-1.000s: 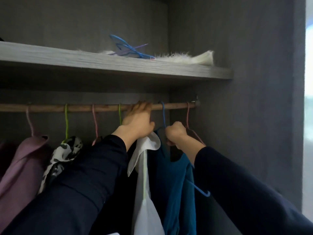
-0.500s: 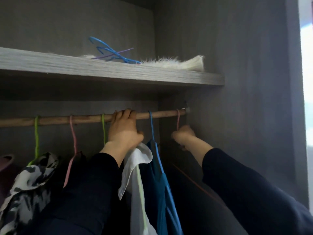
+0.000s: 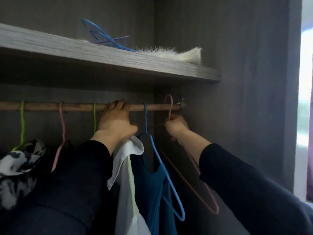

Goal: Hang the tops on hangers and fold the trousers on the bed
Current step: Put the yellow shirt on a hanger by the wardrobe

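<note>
At the far right end of the rail (image 3: 76,106), hard by the wardrobe's side wall (image 3: 245,99), my right hand (image 3: 176,128) is clamped in a fist round the neck of the pink hanger (image 3: 171,110). Its hook arches over the rail just beside the end bracket. The frame below looks bare to me, though it is dark down there and I cannot be sure.

Next to it hangs the blue hanger (image 3: 145,116) carrying the teal top (image 3: 152,180), then a white top (image 3: 125,167) under my left wrist. My left hand (image 3: 116,121) lies on the rail between the two, fingers hooked over the top of it, holding nothing else.

What worries me is the lower corner: the pink frame and the blue one cross low down. If I pull the pink hanger out at a slant, it could catch the blue wire and drag the teal top along or off. The hook might also snag on the bracket if I lift too close to the wall. A straight lift first, I think, then out.
</note>
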